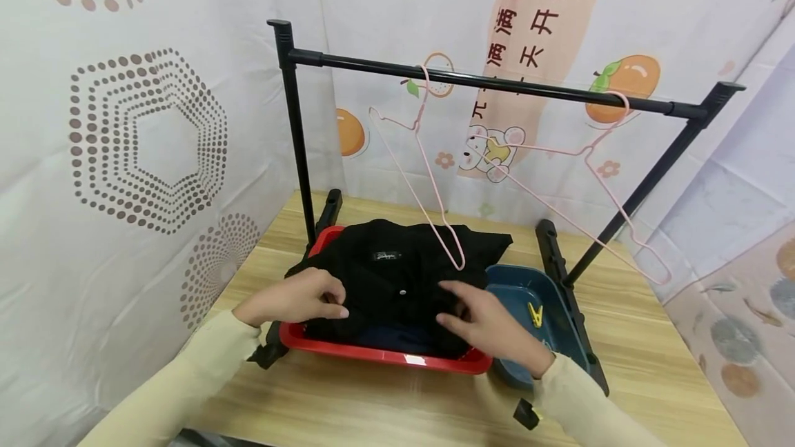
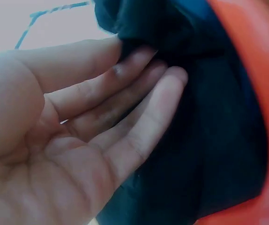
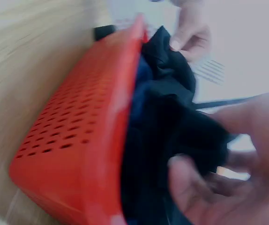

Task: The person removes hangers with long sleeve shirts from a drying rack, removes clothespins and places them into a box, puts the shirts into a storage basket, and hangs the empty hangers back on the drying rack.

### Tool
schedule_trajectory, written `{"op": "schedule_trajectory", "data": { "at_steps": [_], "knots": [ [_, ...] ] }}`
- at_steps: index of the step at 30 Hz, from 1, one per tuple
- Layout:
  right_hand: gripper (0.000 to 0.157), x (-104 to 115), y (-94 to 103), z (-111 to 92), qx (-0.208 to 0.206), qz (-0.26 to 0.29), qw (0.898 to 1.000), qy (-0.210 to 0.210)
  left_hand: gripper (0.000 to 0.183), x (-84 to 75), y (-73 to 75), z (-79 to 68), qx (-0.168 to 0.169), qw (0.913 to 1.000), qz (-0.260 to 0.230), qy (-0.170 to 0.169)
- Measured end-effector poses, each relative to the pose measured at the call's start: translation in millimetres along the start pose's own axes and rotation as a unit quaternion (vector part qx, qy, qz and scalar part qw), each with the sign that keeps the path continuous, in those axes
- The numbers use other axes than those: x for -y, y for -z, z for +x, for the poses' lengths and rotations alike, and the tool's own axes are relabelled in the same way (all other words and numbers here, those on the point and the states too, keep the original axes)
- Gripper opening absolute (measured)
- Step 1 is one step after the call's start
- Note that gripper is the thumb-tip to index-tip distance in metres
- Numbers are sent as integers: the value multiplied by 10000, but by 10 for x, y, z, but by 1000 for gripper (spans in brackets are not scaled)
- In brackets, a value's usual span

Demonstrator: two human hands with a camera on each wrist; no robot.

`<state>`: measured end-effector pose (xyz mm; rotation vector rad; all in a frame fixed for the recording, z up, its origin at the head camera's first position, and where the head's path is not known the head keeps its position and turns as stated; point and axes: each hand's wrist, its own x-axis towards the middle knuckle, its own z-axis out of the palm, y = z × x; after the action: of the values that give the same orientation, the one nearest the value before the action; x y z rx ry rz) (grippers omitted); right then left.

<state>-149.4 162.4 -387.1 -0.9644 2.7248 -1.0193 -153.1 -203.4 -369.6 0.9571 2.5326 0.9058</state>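
Observation:
A black garment (image 1: 385, 281) with a small neck label and a pale button lies bunched over a red basket (image 1: 379, 354). On its left side my left hand (image 1: 303, 297) pinches the cloth between thumb and curled fingers; in the left wrist view the thumb tip is hidden by a dark fold (image 2: 148, 28). At the right side my right hand (image 1: 487, 323) grips another part, and the right wrist view shows black cloth (image 3: 195, 140) between thumb and fingers. Dark blue cloth (image 1: 397, 338) shows beneath, inside the basket.
A black rack (image 1: 497, 81) stands over the basket, with two pink hangers (image 1: 427, 164) (image 1: 584, 152) on its bar. The left hanger's lower end overlaps the garment in the head view. At right, a blue tray (image 1: 518, 281) holds a yellow clothespin (image 1: 535, 314). Patterned curtains surround the wooden table (image 1: 348, 399).

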Motion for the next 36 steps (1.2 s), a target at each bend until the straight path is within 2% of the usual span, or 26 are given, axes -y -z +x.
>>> {"op": "schedule_trajectory", "data": {
  "at_steps": [4,9,15,22,25,28,30,33,36],
  "knots": [
    [57,32,-147,22,841,-632,9942,228,38,10,-101,53,251,9994,222,19],
    [63,15,-229,13,1330,-928,9865,225,39,61,-174,77,502,9982,260,178],
    [66,-74,-280,-8,1568,-1298,9787,250,35,81,-269,117,968,9933,600,209],
    [62,-116,-304,-22,1650,-1877,9676,366,20,84,-295,173,1616,9801,1128,245],
    [62,-127,-241,-8,1717,-1488,9736,229,16,90,-213,150,1890,9756,1112,85],
    [57,-149,-92,24,1355,-757,9878,90,14,118,-21,73,1903,9790,678,-270],
    [46,-170,42,48,793,-470,9957,65,16,155,142,19,1707,9842,139,-442],
    [27,-260,210,83,-140,-504,9986,-102,19,227,356,-16,1105,9913,-552,-459],
    [13,-395,323,137,-739,-551,9944,-516,21,312,502,26,372,9956,-854,-83]
  ]
}}
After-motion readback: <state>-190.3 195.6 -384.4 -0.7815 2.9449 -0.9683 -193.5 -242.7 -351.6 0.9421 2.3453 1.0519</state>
